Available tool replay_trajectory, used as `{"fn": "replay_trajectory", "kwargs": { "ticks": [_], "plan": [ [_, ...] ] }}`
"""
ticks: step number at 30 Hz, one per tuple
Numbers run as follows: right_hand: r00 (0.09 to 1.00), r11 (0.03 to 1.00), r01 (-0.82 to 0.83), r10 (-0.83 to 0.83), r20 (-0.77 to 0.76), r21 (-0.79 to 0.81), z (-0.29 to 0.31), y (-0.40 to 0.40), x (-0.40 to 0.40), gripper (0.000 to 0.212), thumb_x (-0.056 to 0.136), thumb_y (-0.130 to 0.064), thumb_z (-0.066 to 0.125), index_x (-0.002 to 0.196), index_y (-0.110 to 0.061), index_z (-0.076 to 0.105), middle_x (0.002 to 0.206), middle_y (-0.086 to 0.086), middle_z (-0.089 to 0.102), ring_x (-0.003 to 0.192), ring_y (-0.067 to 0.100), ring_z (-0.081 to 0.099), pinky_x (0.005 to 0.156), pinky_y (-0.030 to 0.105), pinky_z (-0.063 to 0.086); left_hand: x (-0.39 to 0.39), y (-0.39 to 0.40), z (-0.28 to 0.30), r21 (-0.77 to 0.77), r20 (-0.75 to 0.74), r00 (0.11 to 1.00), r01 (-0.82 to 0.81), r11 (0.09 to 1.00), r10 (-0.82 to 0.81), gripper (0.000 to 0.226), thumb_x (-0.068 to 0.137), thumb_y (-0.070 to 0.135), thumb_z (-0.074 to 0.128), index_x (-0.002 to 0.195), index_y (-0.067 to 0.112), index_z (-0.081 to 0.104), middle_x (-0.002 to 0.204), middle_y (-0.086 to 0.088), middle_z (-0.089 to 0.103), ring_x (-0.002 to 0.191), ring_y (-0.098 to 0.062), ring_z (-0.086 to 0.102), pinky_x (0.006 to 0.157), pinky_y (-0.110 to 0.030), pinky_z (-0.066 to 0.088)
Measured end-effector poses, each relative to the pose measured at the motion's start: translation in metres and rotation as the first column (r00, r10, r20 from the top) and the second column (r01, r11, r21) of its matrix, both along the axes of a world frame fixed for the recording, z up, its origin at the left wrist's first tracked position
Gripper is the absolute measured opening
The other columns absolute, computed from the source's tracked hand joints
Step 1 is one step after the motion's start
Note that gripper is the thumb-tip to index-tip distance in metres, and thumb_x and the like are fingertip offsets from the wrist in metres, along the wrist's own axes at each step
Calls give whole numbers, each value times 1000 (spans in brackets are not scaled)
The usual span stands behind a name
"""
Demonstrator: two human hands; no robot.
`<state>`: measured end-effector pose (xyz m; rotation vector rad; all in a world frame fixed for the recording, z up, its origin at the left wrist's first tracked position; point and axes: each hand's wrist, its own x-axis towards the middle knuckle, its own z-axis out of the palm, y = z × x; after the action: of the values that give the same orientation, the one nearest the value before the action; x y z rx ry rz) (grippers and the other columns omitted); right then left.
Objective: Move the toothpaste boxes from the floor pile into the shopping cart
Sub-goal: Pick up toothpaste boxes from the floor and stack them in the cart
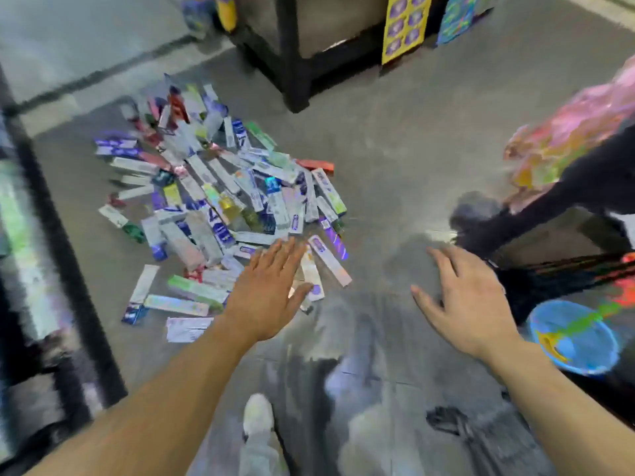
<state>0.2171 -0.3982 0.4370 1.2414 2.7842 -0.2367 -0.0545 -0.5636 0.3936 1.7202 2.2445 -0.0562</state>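
The toothpaste boxes (220, 201) lie in a loose, overlapping pile on the smooth grey floor (395, 159), spread toward the floor's left side; they are long, narrow cartons, many with glossy or iridescent faces in white, purple, blue, green and red, and motion blur makes their print unreadable. The left hand (268, 293) hangs over the near edge of the pile with fingers straight and spread, palm down, holding nothing; whether its fingertips touch the cartons under them cannot be told. It hides part of a pale box (311, 273) that lies just beside a longer white and purple box (330, 261). The right hand (464, 297) is also flat and spread, empty, above bare floor well apart from the pile. Both bare forearms run out through the bottom edge of the view. At the right edge a dark frame (549, 207), perhaps part of the shopping cart, is cut off and smeared, with a pink, crinkly, shiny bag (577, 125) above it and a round blue mesh item (574, 338) below. A black shelf base (295, 63) stands at the far end of the floor, with a yellow card (405, 25) leaning beside it. A light shoe (257, 413) shows between the arms.
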Motion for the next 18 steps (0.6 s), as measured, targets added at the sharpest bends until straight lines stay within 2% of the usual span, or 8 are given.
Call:
{"fn": "replay_trajectory", "kwargs": {
  "ticks": [4,9,14,18],
  "plan": [
    [994,992,-103,104,11,-74,-60,-39,-116,72,87,-59,37,137,-9,53,141,17,53,129,38,51,111,51,38,-94,-70,-45,-38,5,988,-156,987,156,75,99,62,9,161,19,7,168,-1,5,155,-21,4,126,-43,3],
    [951,942,-305,308,-5,-141,-129,-87,-231,75,88,-62,34,140,-10,52,146,15,51,132,36,49,110,50,37,-156,-156,-107,-157,-13,940,-338,928,340,86,87,64,-10,160,19,-4,168,-1,-2,155,-19,-6,126,-42,-1],
    [861,841,-493,509,16,-221,-220,-126,-303,89,84,-70,23,144,-9,47,151,18,44,139,36,39,116,51,29,-178,-216,-192,-195,-8,888,-452,871,459,88,90,64,-2,160,13,9,168,-7,11,155,-23,3,126,-43,2],
    [775,759,-605,630,39,-238,-320,-149,-335,91,85,-74,18,147,-11,41,153,15,39,140,36,36,117,51,26,-178,-244,-285,-169,-2,830,-550,818,557,87,92,64,2,160,11,16,166,-9,18,154,-25,12,126,-47,9]
  ]
}}
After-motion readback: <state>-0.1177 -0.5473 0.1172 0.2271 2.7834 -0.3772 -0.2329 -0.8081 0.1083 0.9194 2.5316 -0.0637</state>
